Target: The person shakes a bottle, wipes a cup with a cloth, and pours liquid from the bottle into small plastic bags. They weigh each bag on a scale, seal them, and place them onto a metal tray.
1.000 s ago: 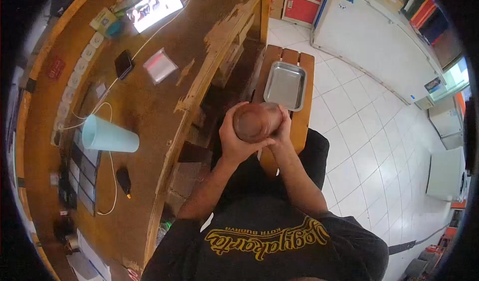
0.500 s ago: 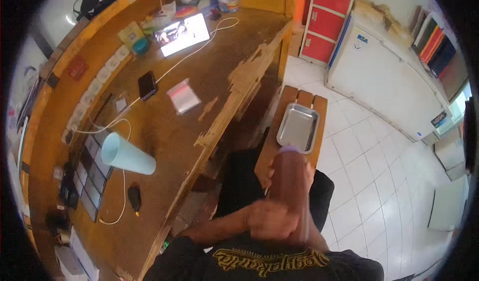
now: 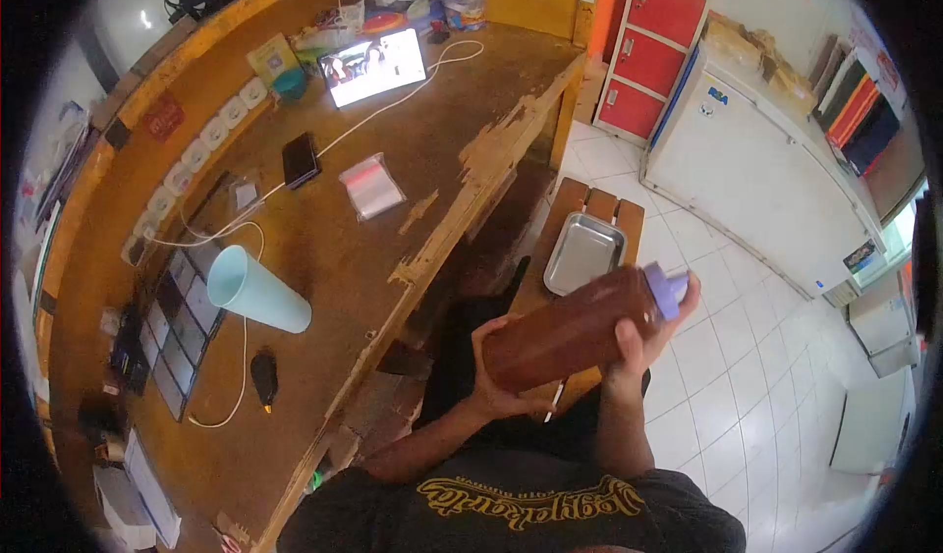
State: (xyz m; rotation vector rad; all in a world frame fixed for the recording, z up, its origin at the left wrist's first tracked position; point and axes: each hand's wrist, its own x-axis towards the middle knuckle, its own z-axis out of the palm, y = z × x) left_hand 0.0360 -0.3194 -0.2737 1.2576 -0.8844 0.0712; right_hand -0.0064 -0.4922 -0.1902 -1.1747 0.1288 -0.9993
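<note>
Bottle (image 3: 575, 332): we hold it slanted, cap (image 3: 666, 288) up-right.
Left hand (image 3: 488, 376): our fingers cup its base.
Right hand (image 3: 638, 342): our fingers curl round its neck, nearer the cap.

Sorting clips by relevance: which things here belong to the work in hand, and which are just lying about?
In hand: bottle, held by left hand and right hand; possibly the tray just beyond it.
Lying about: cup, phone, tablet, bag, all on the table.
</note>
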